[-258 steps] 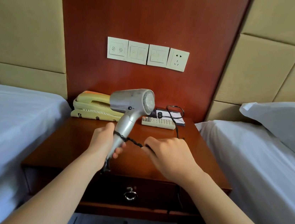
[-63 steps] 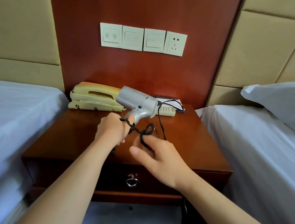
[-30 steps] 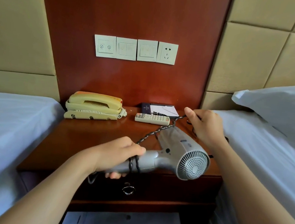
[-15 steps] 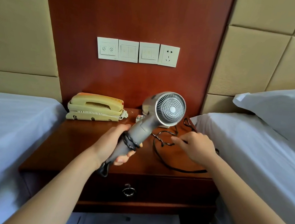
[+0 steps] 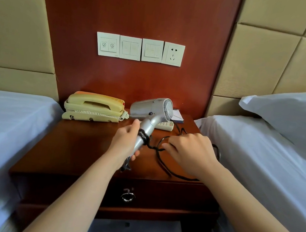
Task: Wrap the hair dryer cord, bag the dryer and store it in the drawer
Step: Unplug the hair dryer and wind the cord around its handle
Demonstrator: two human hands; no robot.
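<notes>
Two hands: left hand (image 5: 125,143) grips tilted hair dryer (image 5: 150,109), nozzle pointing left; right hand (image 5: 192,153) pinches cord (image 5: 143,135).

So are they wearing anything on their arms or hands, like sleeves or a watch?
No. The left hand and right hand are bare, with no gloves, rings or watch showing. The left forearm and right forearm are bare too, right to the picture's edge: no sleeves show.

One head-worn wide-angle view looks forward and down from close above the counter (image 5: 79,145). It faces the far wall panel (image 5: 137,13), with a bed (image 5: 2,126) at the left edge.
</notes>
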